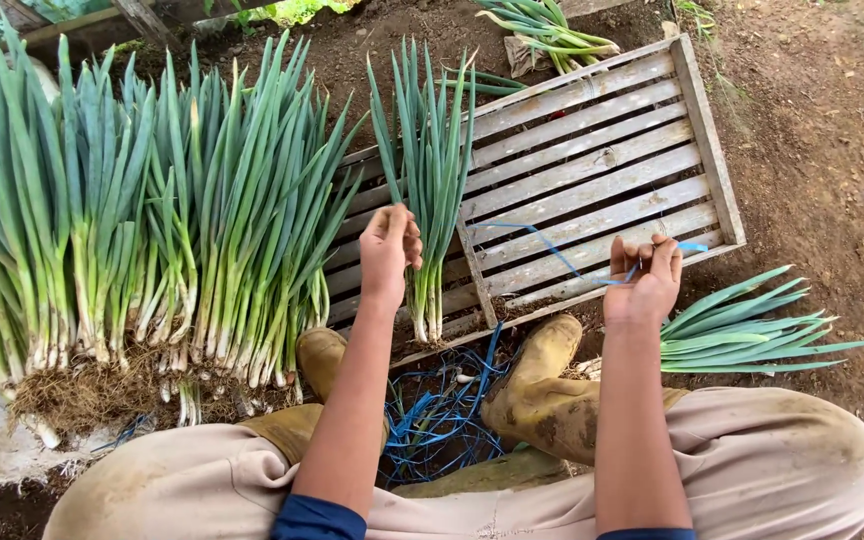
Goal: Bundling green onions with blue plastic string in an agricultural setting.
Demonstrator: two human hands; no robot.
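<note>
My left hand grips a small bunch of green onions that lies on a wooden slatted pallet, leaves pointing away from me. My right hand pinches a thin blue string that runs across the slats toward the bunch. A tangle of blue strings lies on the ground between my muddy rubber boots.
Many tied green onion bundles are stacked in a row at the left, roots toward me. Loose green onions lie on the dirt at the right, and another small pile sits beyond the pallet. Bare soil surrounds everything.
</note>
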